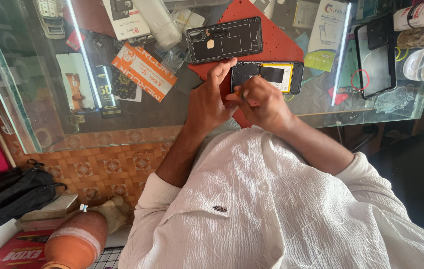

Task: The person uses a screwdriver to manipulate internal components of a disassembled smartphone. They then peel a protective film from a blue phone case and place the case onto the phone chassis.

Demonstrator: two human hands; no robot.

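At the upper centre of the frame, on a glass table [137, 117], an opened phone [267, 77] lies face down with its back removed, showing a yellow-bordered battery area and a black strip across it. It rests partly on a red work mat [271, 45]. Both of the person's hands meet at the phone's left end.

The left hand [209, 102] lies on the mat with its index finger stretched forward, the fingertip touching the upper left corner of the phone. Its grip holds nothing; the remaining fingers are curled loosely.

The right hand [261, 102] sits just beside the left, lower than the phone's near edge. Its fingers are pressed together around a small tool [238, 93], of which only a short orange-toned tip shows between thumb and forefinger. What kind of tool it is cannot be told.

Just above the opened phone, on the same mat, lies a detached black back cover [224, 40] with its inner side up. At the upper right of the frame stands a clear phone case [376, 55] with a black rim. An orange printed packet [144, 69] lies to the left of the mat.
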